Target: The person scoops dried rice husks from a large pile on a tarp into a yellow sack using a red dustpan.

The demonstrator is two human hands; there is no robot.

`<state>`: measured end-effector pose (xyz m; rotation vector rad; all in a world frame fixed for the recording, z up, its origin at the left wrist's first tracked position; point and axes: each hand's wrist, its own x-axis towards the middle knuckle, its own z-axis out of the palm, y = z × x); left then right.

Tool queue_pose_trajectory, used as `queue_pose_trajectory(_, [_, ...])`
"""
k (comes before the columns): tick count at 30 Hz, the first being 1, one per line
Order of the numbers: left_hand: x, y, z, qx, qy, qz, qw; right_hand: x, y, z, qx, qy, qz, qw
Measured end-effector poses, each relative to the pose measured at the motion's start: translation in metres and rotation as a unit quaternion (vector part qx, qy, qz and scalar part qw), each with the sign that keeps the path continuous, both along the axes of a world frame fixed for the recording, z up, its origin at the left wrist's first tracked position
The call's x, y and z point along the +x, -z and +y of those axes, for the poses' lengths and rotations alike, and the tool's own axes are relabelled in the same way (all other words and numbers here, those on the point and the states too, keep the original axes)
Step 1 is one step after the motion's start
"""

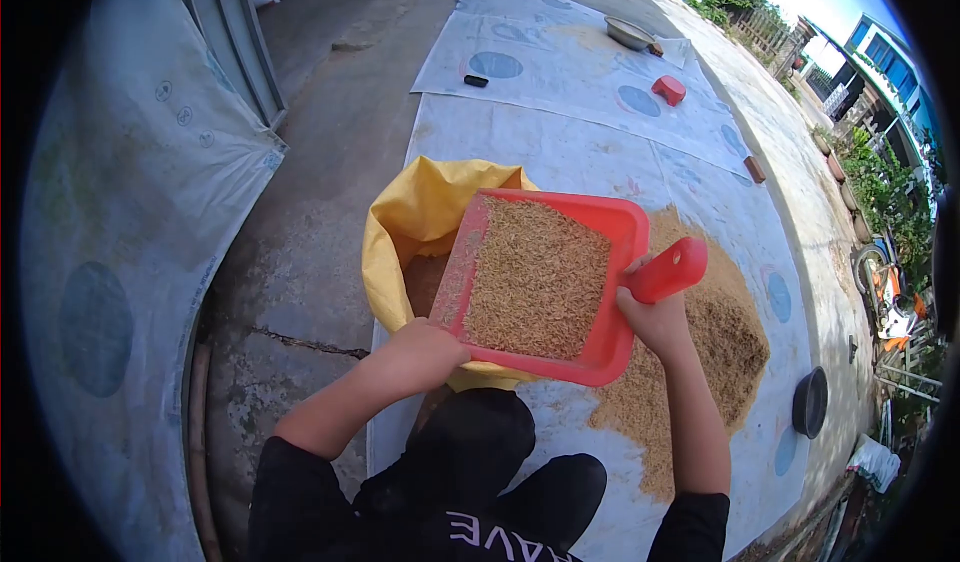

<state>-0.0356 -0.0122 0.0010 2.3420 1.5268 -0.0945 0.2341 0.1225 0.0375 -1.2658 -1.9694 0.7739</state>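
Note:
A red dustpan (628,224) heaped with straw-coloured grain (540,277) lies over the mouth of a yellow sack (440,197). My right hand (652,312) is wrapped round the dustpan's handle. My left hand (425,354) is closed on the sack's near rim, against the front corner of the dustpan; its fingertips are hidden. The sack stands open, and brownish contents show inside, left of the pan. To the right, a large pile of grain (715,332) is spread on a pale printed sheet (570,417).
Farther up the sheet are a red plastic stool (669,90), a small black object (476,81) and a metal basin (628,34). A brick (754,169) and a dark basin (810,402) rest along the right edge. A hanging tarp (130,262) borders the left.

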Motion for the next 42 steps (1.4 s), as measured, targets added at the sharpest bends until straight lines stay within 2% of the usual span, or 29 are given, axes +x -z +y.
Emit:
queue_pose_trajectory(6, [-0.001, 0.001, 0.002, -0.012, 0.013, -0.013, 1.000, -0.041, -0.025, 0.011, -0.031, -0.040, -0.127, 0.991])
queue_pose_trajectory(9, [0.000, 0.001, 0.002, -0.023, 0.031, 0.017, 0.999, -0.063, -0.028, 0.016, -0.037, -0.032, -0.202, 0.978])
queue_pose_trajectory(11, [0.000, 0.007, 0.002, 0.016, 0.041, -0.006, 0.999, -0.081, -0.029, 0.021, -0.036, -0.021, -0.247, 0.968])
queue_pose_trajectory(13, [0.002, 0.007, 0.005, 0.014, 0.046, -0.005, 0.999, -0.102, -0.028, 0.024, 0.018, -0.027, -0.363, 0.931])
queue_pose_trajectory(17, [0.003, 0.008, 0.008, 0.027, 0.053, -0.003, 0.998, -0.137, -0.023, 0.016, 0.061, -0.044, -0.419, 0.905])
queue_pose_trajectory(23, [-0.002, 0.004, 0.006, 0.018, 0.044, -0.011, 0.999, -0.138, -0.042, 0.009, 0.052, -0.031, -0.383, 0.922])
queue_pose_trajectory(29, [0.004, -0.003, 0.008, 0.005, 0.034, 0.009, 0.999, -0.122, -0.037, 0.010, 0.079, -0.025, -0.391, 0.916])
queue_pose_trajectory(33, [0.006, 0.001, 0.012, 0.009, 0.034, -0.017, 0.999, -0.095, -0.052, 0.005, 0.021, 0.011, -0.380, 0.925])
queue_pose_trajectory(36, [0.014, -0.001, 0.015, 0.008, 0.047, -0.019, 0.999, -0.051, -0.058, -0.001, 0.004, 0.068, -0.341, 0.938])
queue_pose_trajectory(38, [0.024, -0.013, 0.017, -0.018, -0.004, -0.035, 0.999, -0.011, -0.060, -0.007, 0.038, 0.099, -0.209, 0.972])
queue_pose_trajectory(39, [0.028, -0.012, 0.018, -0.015, 0.030, -0.038, 0.999, 0.011, -0.061, -0.012, 0.035, 0.133, -0.214, 0.967])
queue_pose_trajectory(41, [0.035, -0.007, 0.020, 0.018, 0.003, -0.109, 0.994, 0.054, -0.064, -0.024, -0.018, 0.178, -0.118, 0.977])
queue_pose_trajectory(42, [0.040, -0.008, 0.022, 0.021, 0.033, -0.111, 0.993, 0.076, -0.059, -0.032, -0.014, 0.207, -0.118, 0.971])
